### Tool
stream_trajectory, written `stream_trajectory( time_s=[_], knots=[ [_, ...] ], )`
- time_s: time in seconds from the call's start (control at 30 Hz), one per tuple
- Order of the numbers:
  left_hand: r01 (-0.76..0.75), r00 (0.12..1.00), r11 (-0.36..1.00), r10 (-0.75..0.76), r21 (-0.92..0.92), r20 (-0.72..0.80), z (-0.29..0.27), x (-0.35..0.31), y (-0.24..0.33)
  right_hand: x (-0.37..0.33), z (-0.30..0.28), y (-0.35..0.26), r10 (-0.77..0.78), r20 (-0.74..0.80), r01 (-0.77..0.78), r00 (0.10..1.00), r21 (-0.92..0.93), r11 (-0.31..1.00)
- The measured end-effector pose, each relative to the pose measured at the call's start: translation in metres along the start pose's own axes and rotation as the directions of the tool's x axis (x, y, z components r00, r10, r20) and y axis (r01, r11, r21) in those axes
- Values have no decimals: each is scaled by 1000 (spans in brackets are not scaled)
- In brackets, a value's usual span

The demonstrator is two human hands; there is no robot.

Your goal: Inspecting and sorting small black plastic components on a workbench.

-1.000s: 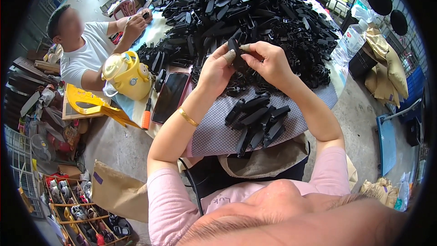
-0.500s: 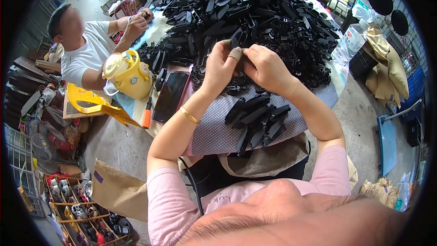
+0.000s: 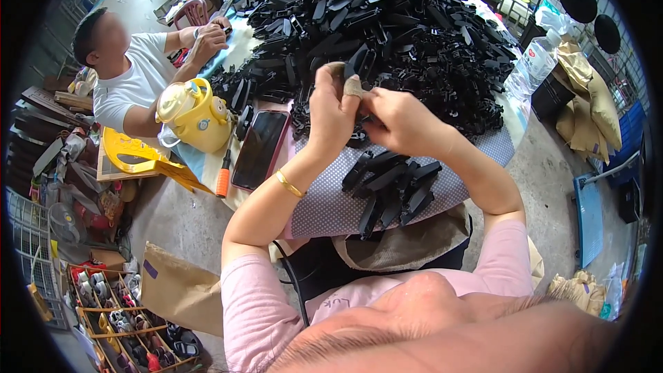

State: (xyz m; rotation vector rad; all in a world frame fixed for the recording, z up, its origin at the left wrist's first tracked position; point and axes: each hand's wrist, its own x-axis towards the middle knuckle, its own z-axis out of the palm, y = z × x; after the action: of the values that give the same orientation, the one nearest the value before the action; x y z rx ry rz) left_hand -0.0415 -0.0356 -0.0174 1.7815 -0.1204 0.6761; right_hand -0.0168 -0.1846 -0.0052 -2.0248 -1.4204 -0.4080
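Over the near edge of a big heap of black plastic parts (image 3: 387, 10), my two hands meet. My left hand (image 3: 333, 107) is closed on a black plastic piece (image 3: 356, 62), whose upper end sticks out above the fingers. A beige wrap covers the left thumb. My right hand (image 3: 400, 117) has its fingers bent together against that thumb and the piece's lower end; they hide what they grip there. Closer to me, a small group of long black parts (image 3: 394, 186) lies on the dotted cloth (image 3: 318, 200).
Left of my left arm lie a phone (image 3: 261, 148) and an orange-handled screwdriver (image 3: 223, 176), beside a yellow jug (image 3: 197, 117). Across the left side a person in a white shirt (image 3: 131, 76) handles something small. A clear plastic bottle (image 3: 537, 62) stands at the right edge.
My right hand has turned and dropped slightly, its fingers shifting toward the left thumb. The black piece's end shows more above my left hand. The other person's hands have moved a little.
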Motion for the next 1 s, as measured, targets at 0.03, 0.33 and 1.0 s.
stream_trajectory(
  time_s=[0.03,0.33,1.0],
  knots=[
    [-6,999,999,8,34,-52,-2,1,1,0,2,-4,13,-18,-12,1000,78,997],
    [-24,778,978,-110,205,619,-10,-13,35,-1,-15,60,91,-186,-145,978,-298,943],
    [-161,973,589,-39,792,227,24,64,-28,3,-21,72,126,-219,-155,968,-125,980]
  ],
)
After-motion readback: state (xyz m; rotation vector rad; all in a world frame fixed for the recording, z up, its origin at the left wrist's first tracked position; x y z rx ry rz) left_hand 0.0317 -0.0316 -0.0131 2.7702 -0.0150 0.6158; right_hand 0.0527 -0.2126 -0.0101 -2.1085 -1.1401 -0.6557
